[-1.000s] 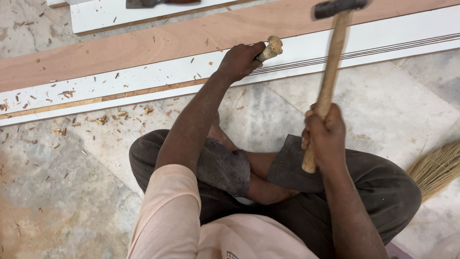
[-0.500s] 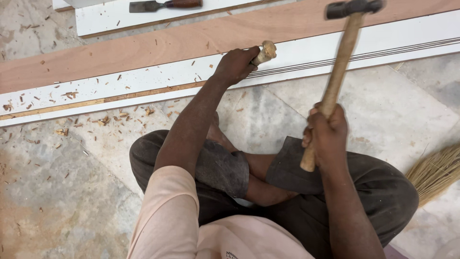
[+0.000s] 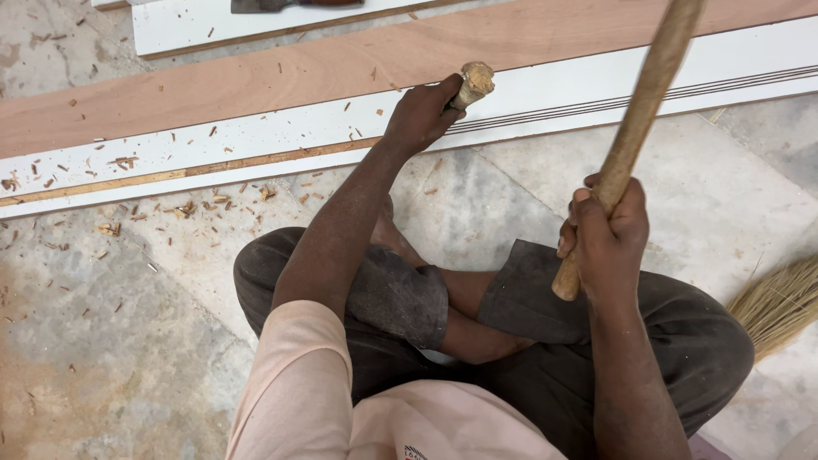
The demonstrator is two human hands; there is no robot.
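While left hand [image 3: 419, 115] grips chisel [image 3: 473, 83] on white board [image 3: 256, 140], right hand [image 3: 607, 234] clasps hammer handle [image 3: 641, 119].

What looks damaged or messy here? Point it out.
The butt of the chisel handle in the left hand is frayed and mushroomed. Wood chips lie scattered over the white board and the stone floor. The hammer handle in the right hand looks sound.
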